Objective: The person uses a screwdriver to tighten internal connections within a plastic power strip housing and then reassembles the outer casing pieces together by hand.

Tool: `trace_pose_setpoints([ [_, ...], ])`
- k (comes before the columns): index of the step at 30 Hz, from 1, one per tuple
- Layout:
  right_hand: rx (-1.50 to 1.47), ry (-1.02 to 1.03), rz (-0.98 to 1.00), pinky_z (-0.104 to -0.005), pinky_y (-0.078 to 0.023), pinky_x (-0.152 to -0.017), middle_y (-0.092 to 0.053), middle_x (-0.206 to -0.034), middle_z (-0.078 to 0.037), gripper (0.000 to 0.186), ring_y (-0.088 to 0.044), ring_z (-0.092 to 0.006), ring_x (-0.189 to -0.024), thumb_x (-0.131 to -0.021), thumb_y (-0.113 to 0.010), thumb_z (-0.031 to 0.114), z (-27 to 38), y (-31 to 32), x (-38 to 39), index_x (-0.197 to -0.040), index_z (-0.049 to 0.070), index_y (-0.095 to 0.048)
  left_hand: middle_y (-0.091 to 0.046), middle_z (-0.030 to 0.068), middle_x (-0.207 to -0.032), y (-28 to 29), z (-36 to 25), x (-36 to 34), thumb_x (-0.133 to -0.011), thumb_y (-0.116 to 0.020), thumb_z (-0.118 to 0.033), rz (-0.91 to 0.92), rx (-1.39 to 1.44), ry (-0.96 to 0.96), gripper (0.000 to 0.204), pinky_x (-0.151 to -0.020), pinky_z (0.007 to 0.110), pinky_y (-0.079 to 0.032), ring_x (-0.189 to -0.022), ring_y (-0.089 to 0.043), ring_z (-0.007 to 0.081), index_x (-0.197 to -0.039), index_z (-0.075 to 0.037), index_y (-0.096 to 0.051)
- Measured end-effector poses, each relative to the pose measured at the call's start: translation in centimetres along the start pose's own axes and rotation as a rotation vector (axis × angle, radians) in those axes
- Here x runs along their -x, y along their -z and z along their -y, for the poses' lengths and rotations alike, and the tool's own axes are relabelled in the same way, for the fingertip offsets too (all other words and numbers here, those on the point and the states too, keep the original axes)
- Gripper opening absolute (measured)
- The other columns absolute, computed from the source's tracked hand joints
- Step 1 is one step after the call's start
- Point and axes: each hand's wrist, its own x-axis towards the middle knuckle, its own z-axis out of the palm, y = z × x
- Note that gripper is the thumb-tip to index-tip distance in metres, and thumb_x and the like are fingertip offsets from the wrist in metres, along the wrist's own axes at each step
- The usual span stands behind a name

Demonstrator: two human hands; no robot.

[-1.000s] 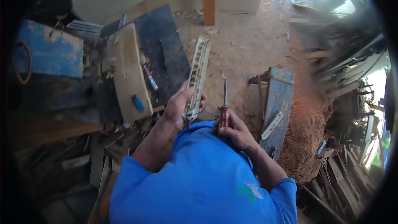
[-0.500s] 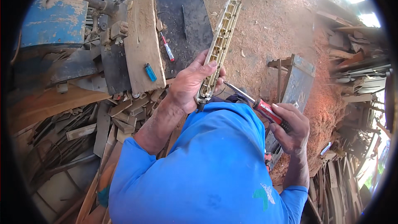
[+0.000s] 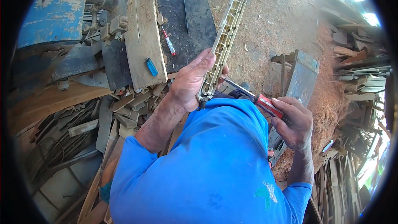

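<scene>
My left hand (image 3: 190,82) is closed around the lower part of a long brass-coloured metal plate (image 3: 224,37), its hollow ribbed back facing me. The plate is tilted, its far end leaning to the right. In my right hand (image 3: 295,121) is a screwdriver (image 3: 267,104) with a red and black handle. Its shaft points up and left, the tip close to the plate's right edge by my left fingers; whether it touches cannot be made out. Both hands are above my lap, over the blue shirt (image 3: 215,153).
Left of me, a wooden board (image 3: 143,37) bears a blue lighter (image 3: 151,66). Beside it a small screwdriver (image 3: 169,43) and a thin dark rod (image 3: 185,15) lie on a black board (image 3: 186,54). Offcuts (image 3: 128,110) are heaped below. A wooden bench (image 3: 302,76) and sawdust (image 3: 327,120) are at right.
The screwdriver's tip has come nearer the plate. The plate's far end has shifted slightly right, and the whole view has moved a little.
</scene>
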Motion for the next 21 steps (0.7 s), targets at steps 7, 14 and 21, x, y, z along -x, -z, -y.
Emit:
trace_pose_setpoints([
  [7, 0.010, -0.015, 0.000, -0.0358, -0.056, -0.075, -0.070, -0.104, -0.019, 0.045, -0.071, -0.0292, -0.089, -0.072, -0.074, 0.000, -0.48, -0.14, -0.14, -0.117, -0.001, -0.070, -0.064, 0.0124, -0.114, 0.08, 0.04, -0.31, -0.107, -0.047, -0.031, -0.005, -0.016, 0.001, 0.051, -0.080, 0.031, -0.057, -0.098, -0.065, 0.0179, -0.152, -0.008, -0.035],
  [14, 0.007, -0.112, 0.062, -0.0357, -0.056, -0.085, -0.070, -0.111, -0.020, 0.041, -0.071, -0.0293, -0.096, -0.076, -0.075, 0.005, -0.27, 0.19, -0.54, -0.117, -0.003, -0.069, -0.064, 0.0136, -0.116, 0.59, 0.16, -0.45, -0.107, -0.049, -0.028, 0.024, 0.028, -0.001, 0.052, -0.081, 0.032, -0.058, -0.098, -0.067, 0.0188, -0.152, -0.008, -0.034],
  [21, -0.023, -0.038, 0.016, -0.0355, -0.056, -0.079, -0.070, -0.107, -0.019, 0.044, -0.071, -0.0290, -0.092, -0.073, -0.074, 0.002, -1.03, 0.26, -0.56, -0.116, -0.001, -0.070, -0.063, 0.0151, -0.115, 0.57, 0.33, -0.77, -0.107, -0.049, -0.028, 0.025, 0.071, 0.004, 0.051, -0.081, 0.033, -0.059, -0.097, -0.067, 0.0196, -0.152, -0.008, -0.035],
])
